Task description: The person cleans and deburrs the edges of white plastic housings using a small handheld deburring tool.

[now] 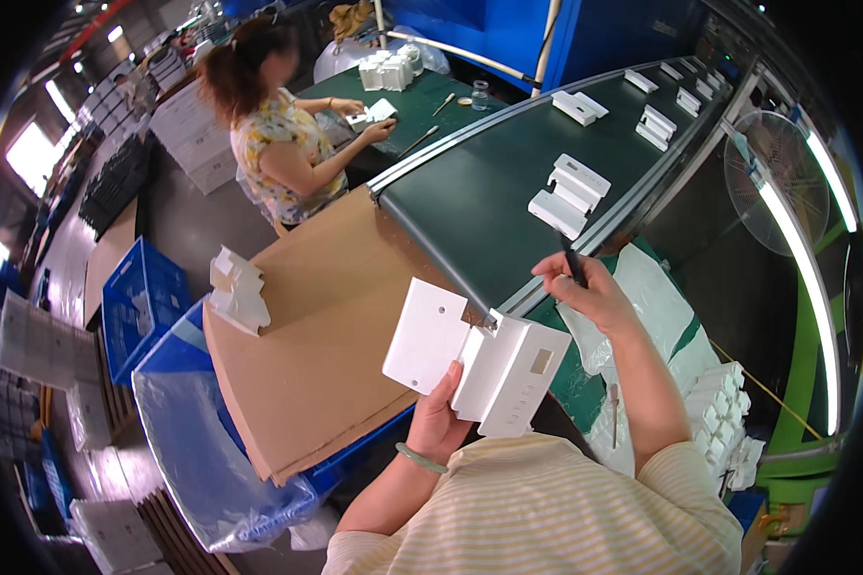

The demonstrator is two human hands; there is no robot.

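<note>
My left hand (438, 419), with a pale green bangle at the wrist, grips a white plastic housing (503, 369) by its lower edge. The housing has a flat panel on the left and a stepped part on the right with a small window and a row of slots. Raised to the right, my right hand (590, 287) is closed around a slim black tool (572, 261), perhaps a knife or pen; its tip is hard to make out. The tool is apart from the housing. Beyond it, a similar white housing (571, 195) lies on the dark green conveyor belt (470, 206).
A brown cardboard sheet (307, 355) at my left bears another white part (238, 292). Blue crates (146, 305) stand further left. Several white parts (717, 422) are stacked at my right, below a fan (775, 182). A co-worker (283, 144) handles a white part at a green table.
</note>
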